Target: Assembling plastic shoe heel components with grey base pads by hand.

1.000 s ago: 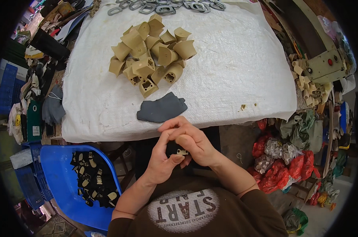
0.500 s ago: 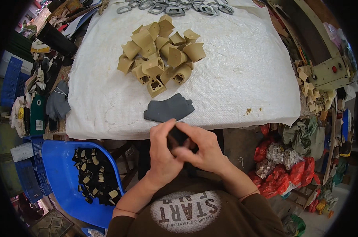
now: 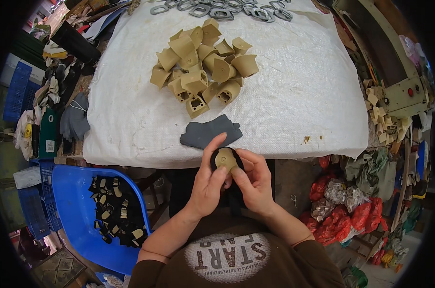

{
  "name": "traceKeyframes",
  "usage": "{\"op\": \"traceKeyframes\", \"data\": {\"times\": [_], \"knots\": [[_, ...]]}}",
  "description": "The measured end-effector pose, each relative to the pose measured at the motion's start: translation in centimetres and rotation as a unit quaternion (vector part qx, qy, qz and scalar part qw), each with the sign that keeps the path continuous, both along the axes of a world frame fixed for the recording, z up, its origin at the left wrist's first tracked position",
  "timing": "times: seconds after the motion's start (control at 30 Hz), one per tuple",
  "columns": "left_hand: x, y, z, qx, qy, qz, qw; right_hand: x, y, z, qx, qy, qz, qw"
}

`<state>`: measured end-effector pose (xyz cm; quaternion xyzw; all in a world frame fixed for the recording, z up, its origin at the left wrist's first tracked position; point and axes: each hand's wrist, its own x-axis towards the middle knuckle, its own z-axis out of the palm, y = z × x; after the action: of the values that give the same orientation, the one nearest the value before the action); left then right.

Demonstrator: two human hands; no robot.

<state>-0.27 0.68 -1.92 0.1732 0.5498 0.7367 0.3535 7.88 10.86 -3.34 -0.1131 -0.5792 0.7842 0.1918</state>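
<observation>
Both my hands hold a tan shoe heel (image 3: 223, 157) wrapped round its edge in black material, just off the table's near edge. Its tan cupped face points up. My left hand (image 3: 204, 192) grips its left side, thumb on the tan face and index finger stretched along the rim. My right hand (image 3: 257, 185) closes on the other side, its thumb also pressing near the lower edge. Just beyond lies a dark grey flat piece of sheet material (image 3: 208, 134), perhaps a stack. Farther back is a heap of bare tan heels (image 3: 223, 70).
A white woven sheet (image 3: 294, 110) covers the table, with grey ring-shaped pieces (image 3: 220, 14) at its far edge. At lower left stands a blue basin (image 3: 66, 192) holding black-covered heels (image 3: 114, 192). Red plastic bags (image 3: 332, 222) lie at lower right, below a machine frame (image 3: 404, 97).
The heel has been turned so its tan face shows upward; before, only dark material showed between my hands. My thumbs now press on that face. The view has shifted slightly.
</observation>
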Motion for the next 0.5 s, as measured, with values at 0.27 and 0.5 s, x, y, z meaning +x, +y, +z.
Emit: {"op": "traceKeyframes", "data": {"times": [0.27,0.5], "knots": [[-1.2,-1.6,-0.6,0.014,0.029,-0.02,0.999,0.5,2.8,2.3,0.222,-0.07,0.042,0.972],[-0.8,-1.1,1.1,-0.021,0.133,-0.149,0.98,-2.3,4.9,0.7,-0.038,0.015,0.103,0.994]]}}
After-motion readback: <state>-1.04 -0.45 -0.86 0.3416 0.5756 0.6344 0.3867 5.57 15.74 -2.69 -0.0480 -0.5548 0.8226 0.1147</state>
